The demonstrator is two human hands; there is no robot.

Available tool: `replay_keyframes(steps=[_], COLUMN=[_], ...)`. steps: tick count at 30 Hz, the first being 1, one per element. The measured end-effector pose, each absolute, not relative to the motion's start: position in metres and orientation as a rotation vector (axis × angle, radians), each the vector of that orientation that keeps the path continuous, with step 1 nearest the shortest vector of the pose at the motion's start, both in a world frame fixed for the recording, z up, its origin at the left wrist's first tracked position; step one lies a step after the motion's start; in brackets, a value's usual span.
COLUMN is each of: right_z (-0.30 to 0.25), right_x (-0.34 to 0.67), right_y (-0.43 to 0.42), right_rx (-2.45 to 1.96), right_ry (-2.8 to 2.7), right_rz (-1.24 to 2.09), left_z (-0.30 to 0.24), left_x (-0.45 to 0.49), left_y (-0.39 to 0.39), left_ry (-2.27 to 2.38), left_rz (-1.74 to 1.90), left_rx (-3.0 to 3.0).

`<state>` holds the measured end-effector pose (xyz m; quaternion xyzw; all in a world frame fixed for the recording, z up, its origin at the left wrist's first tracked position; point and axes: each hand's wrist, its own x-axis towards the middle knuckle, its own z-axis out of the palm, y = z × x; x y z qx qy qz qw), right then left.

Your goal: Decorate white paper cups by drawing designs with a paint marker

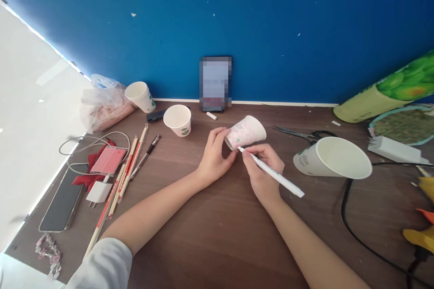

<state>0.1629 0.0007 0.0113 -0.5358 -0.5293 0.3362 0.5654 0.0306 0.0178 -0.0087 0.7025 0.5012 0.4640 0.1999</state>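
Observation:
My left hand (214,156) grips the base of a white paper cup (248,130) that lies tilted on its side, covered in pink drawn marks. My right hand (262,169) pinches a white pen (274,174), whose tip touches the cup's side near the base. Both hands rest on the brown table (210,235) in the middle of the view.
Another paper cup (334,158) lies on its side to the right, with scissors (301,134) behind it. Two upright cups (178,119) (140,96), a plastic bag (101,101), chopsticks (125,174), a phone (64,201), a charger (98,192) and a black cable (359,230) surround the work spot.

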Motion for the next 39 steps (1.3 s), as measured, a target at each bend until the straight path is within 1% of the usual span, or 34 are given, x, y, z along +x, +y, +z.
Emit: replay_keyframes(steps=[12, 20, 27, 39], right_z=[0.0098, 0.0085, 0.0069, 0.0105], right_x=[0.1645, 0.166, 0.1651, 0.1625], right_y=[0.0005, -0.0015, -0.0004, 0.0003], right_rx=[-1.26, -1.247, -1.263, -1.254], right_ry=[-1.222, -1.189, -1.173, -1.2], right_rz=[0.795, 0.723, 0.746, 0.797], left_z=[-0.0081, -0.008, -0.0118, -0.0137], left_x=[0.0311, 0.0306, 0.0315, 0.0318], left_y=[0.0178, 0.0176, 0.0156, 0.0163], left_ry=[1.401, 1.381, 1.41, 1.372], left_rz=[1.315, 1.336, 1.276, 1.283], left_rx=[1.969, 2.031, 2.035, 2.06])
